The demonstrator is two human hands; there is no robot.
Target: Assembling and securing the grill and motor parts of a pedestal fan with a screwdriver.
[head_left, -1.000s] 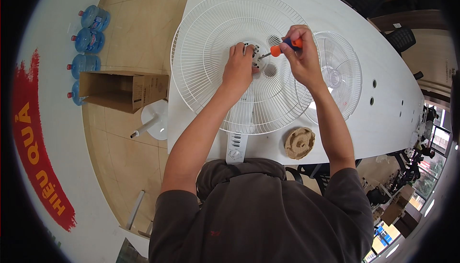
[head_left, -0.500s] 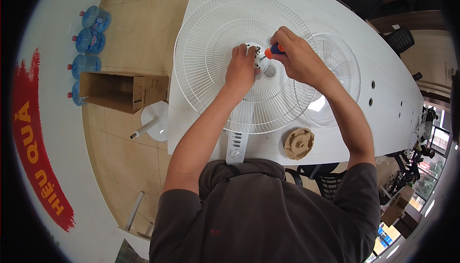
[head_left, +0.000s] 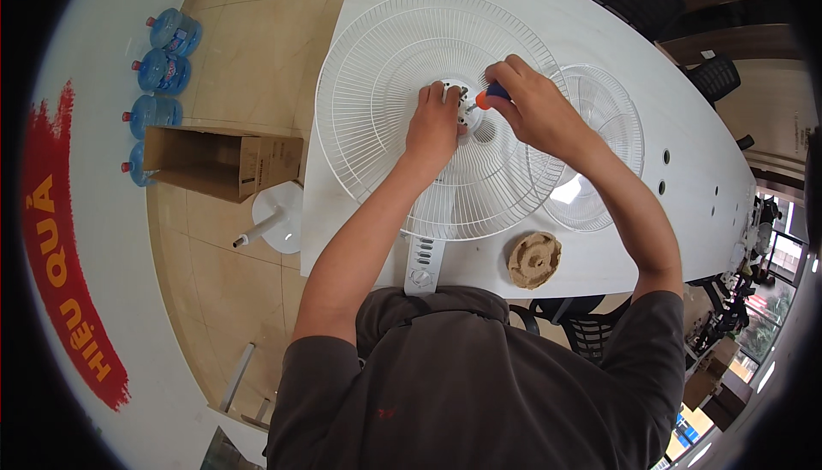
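Note:
A large white wire fan guard [head_left: 368,59] lies face down on the white table, with a white hub full of dark small parts at its middle. My left hand [head_left: 435,132] has its fingers curled over the left side of that hub [head_left: 463,93], gripping it. In my right hand [head_left: 539,106] is a screwdriver [head_left: 488,96] with a blue and orange handle. Its shaft slants down to the hub's right side; the very tip is too small to make out. Below the guard, the fan's control panel [head_left: 422,263] with a dial and buttons reaches toward my waist.
A second clear-looking fan guard [head_left: 604,119] lies to the right, partly under the large one. A brown moulded pulp piece [head_left: 535,259] rests near the front edge. On the floor at left are an open cardboard box [head_left: 193,162], a white round base [head_left: 278,217] and several water bottles [head_left: 163,72].
My right hand has rolled the screwdriver's handle, so more blue now shows, and my right elbow has swung slightly outward. My left hand keeps its hold on the hub.

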